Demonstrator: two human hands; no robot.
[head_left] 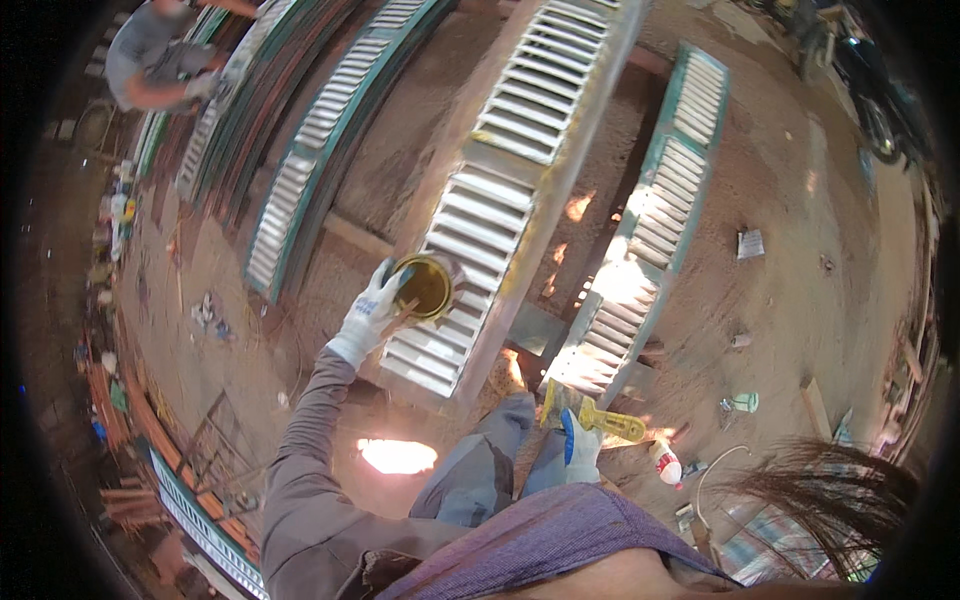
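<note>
My left hand (362,318), in a white glove, grips a round tin can (427,292) by its side. The can holds something dark yellowish, and a thin wooden stick (398,322) sticks out over its rim. Beneath it stretches a long wooden louvred panel (490,153) with white slats and yellowish smears along its frame. In my right hand (582,445), gloved in white and blue, is a putty knife (615,425) with a yellow-stained handle. Its wide blade, also smeared yellow, points left above my legs.
Green-framed louvred panels lie to the right (660,205) and left (290,200) of mine. At the far left, a person in grey (160,60) bends over stacked panels. A white bottle (666,462), a green-and-white cup (743,403) and a crumpled packet (750,243) lie on the right-hand floor.
</note>
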